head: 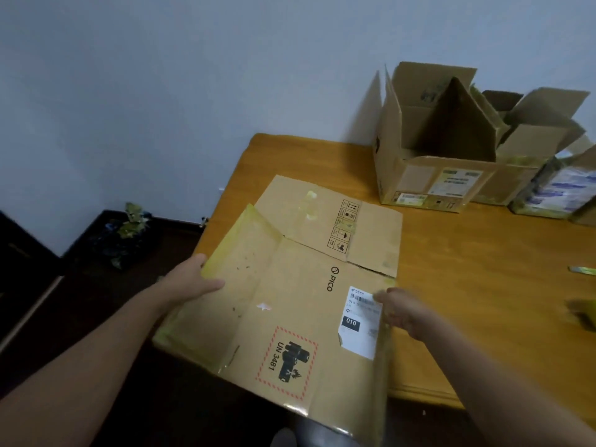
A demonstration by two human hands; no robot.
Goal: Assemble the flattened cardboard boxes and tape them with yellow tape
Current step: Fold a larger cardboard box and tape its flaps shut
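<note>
at table edge: flattened box unassembled, left hand and right hand each gripping side edge; open boxes behind, erected.

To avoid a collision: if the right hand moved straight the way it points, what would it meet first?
Probably the white label on the flattened box; the right hand grips beside it.

We note a plain pale grey-blue wall, evenly and dimly lit. Orange-brown wooden worktop set against it. Dark floor to the left; a black container stands there by the wall.
</note>
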